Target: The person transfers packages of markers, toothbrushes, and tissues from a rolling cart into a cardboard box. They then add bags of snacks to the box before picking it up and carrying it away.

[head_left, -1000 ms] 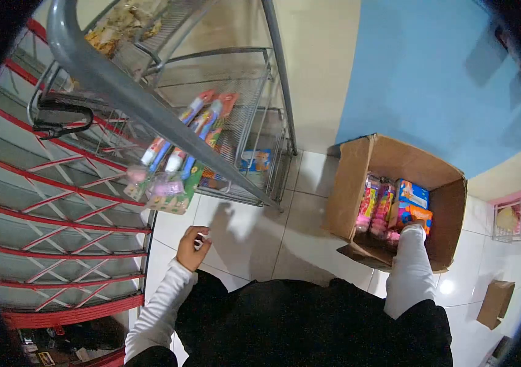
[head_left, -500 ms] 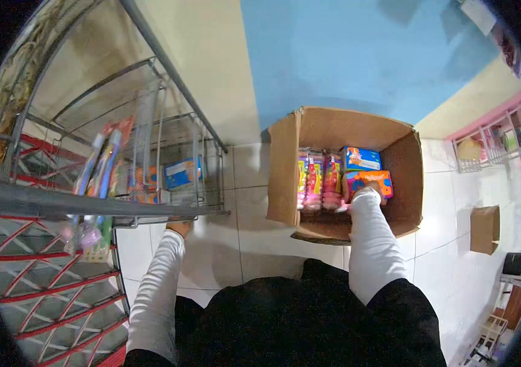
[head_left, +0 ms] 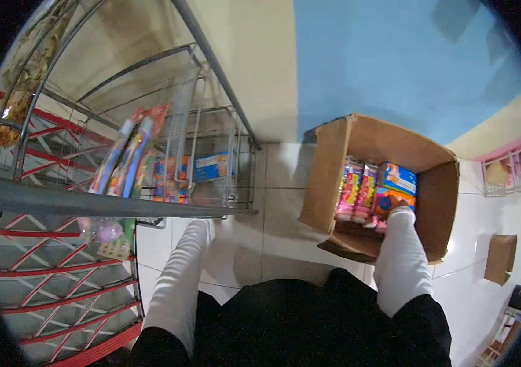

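Observation:
My right hand (head_left: pixel 401 202) reaches into an open cardboard box (head_left: pixel 327 180) and is closed on an orange-and-blue pack (head_left: pixel 384 200), its fingers partly hidden. Behind it lies a blue-and-orange pack (head_left: pixel 399 175). To its left stand pink-and-yellow packets (head_left: pixel 365 188) in clear wrap, and something pink is low beside the wrist. On the left, my left arm's white sleeve (head_left: pixel 182 260) runs up under the front bar of a wire rack (head_left: pixel 211 213). The left hand is behind that bar, too obscured to show its fingers. Inside the rack sit a blue pack (head_left: pixel 212 167) and orange packs (head_left: pixel 172 174).
Toothbrush packs (head_left: pixel 127 156) hang on the rack's front side, with a small bag holding a purple item (head_left: pixel 109 231) below. A red-and-white lattice (head_left: pixel 65 269) stands at lower left. Another small carton (head_left: pixel 500 259) is on the tiled floor at right, by white wire baskets (head_left: pixel 511 173).
The view has shifted, so rack and box appear farther right. My left hand, partly visible below the rack bar before, is now hidden behind it. My right hand stays at the orange-and-blue pack.

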`<state>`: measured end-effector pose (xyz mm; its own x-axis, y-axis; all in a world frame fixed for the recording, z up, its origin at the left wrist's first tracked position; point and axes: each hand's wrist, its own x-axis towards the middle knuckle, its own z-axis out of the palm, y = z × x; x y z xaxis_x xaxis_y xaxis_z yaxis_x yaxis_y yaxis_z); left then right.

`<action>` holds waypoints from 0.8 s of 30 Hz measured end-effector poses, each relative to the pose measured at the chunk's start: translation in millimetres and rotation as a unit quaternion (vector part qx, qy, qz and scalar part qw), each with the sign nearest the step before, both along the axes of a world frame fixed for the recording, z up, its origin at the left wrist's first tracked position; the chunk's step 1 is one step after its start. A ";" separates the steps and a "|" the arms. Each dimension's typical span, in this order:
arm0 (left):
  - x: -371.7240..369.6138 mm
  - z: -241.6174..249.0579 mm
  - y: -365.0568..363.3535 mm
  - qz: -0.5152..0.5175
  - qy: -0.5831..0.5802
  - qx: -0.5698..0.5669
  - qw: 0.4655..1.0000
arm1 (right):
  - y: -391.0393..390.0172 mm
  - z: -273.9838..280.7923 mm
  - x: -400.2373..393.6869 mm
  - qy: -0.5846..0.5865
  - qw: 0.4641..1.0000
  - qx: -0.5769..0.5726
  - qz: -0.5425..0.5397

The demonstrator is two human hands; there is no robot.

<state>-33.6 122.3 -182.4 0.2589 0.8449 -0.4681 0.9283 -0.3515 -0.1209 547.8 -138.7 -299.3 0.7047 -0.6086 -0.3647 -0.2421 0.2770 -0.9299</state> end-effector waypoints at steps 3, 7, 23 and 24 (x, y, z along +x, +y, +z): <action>13.2 -1.9 19.8 0.006 0.009 0.017 1.000 | 5.7 23.0 -1.4 -0.051 0.983 0.009 0.178; 35.4 -10.9 56.0 -0.013 0.013 0.034 0.999 | -6.7 48.7 3.6 -0.125 0.916 0.012 0.380; 5.9 -107.7 86.4 -0.179 -0.239 0.346 0.890 | 53.4 258.6 -159.2 -0.229 0.878 -0.055 0.418; 2.4 -98.3 76.4 -0.172 -0.224 0.324 0.903 | 55.6 263.9 -165.5 -0.228 0.867 -0.092 0.434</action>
<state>-31.2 198.7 -280.7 0.5989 0.7374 0.3124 0.7845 -0.6185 -0.0439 382.4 -83.1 -35.4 0.9717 0.2040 0.1189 0.1190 0.0122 -0.9928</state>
